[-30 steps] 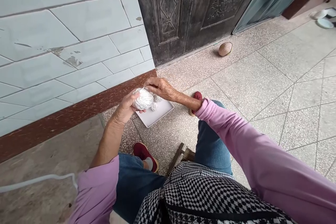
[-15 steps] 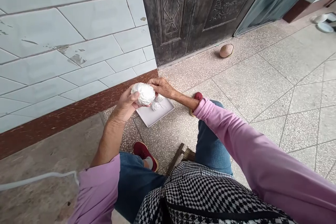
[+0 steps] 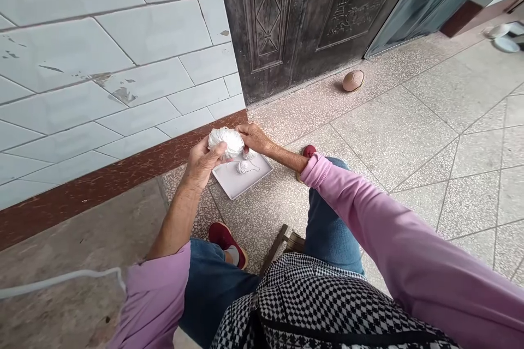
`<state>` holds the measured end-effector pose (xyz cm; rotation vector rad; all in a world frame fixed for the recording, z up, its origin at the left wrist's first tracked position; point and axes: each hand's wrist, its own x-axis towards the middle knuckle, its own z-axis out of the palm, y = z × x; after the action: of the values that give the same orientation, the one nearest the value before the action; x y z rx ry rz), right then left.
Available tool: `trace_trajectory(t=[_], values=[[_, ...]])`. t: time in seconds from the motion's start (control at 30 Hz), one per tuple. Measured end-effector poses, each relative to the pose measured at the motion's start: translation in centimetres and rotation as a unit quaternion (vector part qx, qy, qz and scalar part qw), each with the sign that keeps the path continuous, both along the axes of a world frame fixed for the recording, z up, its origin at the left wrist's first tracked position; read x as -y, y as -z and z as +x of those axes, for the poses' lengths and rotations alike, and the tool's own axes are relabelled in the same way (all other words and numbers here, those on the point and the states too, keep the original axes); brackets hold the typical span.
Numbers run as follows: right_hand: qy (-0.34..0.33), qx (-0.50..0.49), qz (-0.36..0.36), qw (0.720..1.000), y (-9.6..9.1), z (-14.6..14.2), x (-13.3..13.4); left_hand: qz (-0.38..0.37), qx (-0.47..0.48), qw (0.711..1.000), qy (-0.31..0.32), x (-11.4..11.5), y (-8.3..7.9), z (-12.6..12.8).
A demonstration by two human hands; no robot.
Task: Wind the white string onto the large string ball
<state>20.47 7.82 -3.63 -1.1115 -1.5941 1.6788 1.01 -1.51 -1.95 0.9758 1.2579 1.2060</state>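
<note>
A ball of white yarn (image 3: 225, 140) is gripped in my left hand (image 3: 203, 162), the thumb pressed over its near side and the fingers behind it. At the ball's right edge, my right hand (image 3: 254, 138) is closed, its bent fingers on the yarn; their tips are partly hidden. Below both hands a shallow white tray (image 3: 237, 188) lies on the floor. It holds a small ball of white yarn (image 3: 242, 167) with a loose strand, and another small white ball (image 3: 249, 156) partly covered by my right hand.
A tiled wall (image 3: 143, 76) with a reddish-brown base runs along the left. Ahead stands a dark carved door (image 3: 298, 22), with a tan ball (image 3: 353, 80) on the floor before it. My knees and red shoes (image 3: 223, 237) flank a low wooden stool (image 3: 282, 242).
The large ball of yarn has turned and tipped in my left hand, which has shifted slightly right. My right hand stays at its edge, with little movement.
</note>
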Motion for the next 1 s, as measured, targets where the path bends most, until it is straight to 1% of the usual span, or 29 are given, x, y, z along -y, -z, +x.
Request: trace_trajectory(t=[0.13,0.2,0.27,0.37,0.47,0.57,0.67,0.77,0.83,0.9,0.97,1.0], values=[[0.021,0.004,-0.005,1.000,0.1,0.0,-0.2,0.010,-0.062,0.998,-0.028,0.0,0.0,0.2],[0.021,0.002,-0.002,1.000,0.1,0.1,-0.3,-0.002,-0.092,0.995,-0.027,0.1,-0.1,0.4],[0.017,-0.005,-0.002,1.000,0.1,0.1,-0.5,-0.006,-0.095,0.995,-0.020,0.4,-0.2,0.4],[0.015,-0.020,-0.019,0.999,0.2,-0.1,-0.7,0.002,-0.032,0.999,-0.014,0.6,-0.2,0.5],[0.003,-0.039,-0.029,0.999,0.6,-0.6,-0.9,0.005,0.041,0.998,-0.038,0.3,-0.4,0.6],[-0.036,-0.053,-0.012,0.998,1.1,-1.2,-0.7,0.016,0.086,0.994,-0.072,-0.2,-0.7,0.6],[-0.091,-0.030,0.032,0.995,1.5,-1.5,0.1,0.048,0.095,0.990,-0.097,-0.7,-0.7,0.3],[-0.146,-0.004,0.095,0.985,1.5,-1.3,1.0,0.049,0.072,0.986,-0.139,-1.1,-0.1,-0.2],[-0.185,-0.009,0.121,0.975,1.2,-0.9,1.4,0.048,0.032,0.985,-0.160,-1.4,0.4,-0.7],[-0.213,-0.024,0.121,0.969,0.8,-0.3,1.2,0.058,-0.033,0.982,-0.176,-1.7,1.0,-1.3],[-0.211,-0.046,0.103,0.971,0.3,0.3,0.6,0.059,-0.100,0.975,-0.190,-1.9,1.4,-2.0],[-0.199,-0.059,0.097,0.973,0.1,0.5,0.2,0.055,-0.120,0.974,-0.183,-1.9,1.6,-2.4]])
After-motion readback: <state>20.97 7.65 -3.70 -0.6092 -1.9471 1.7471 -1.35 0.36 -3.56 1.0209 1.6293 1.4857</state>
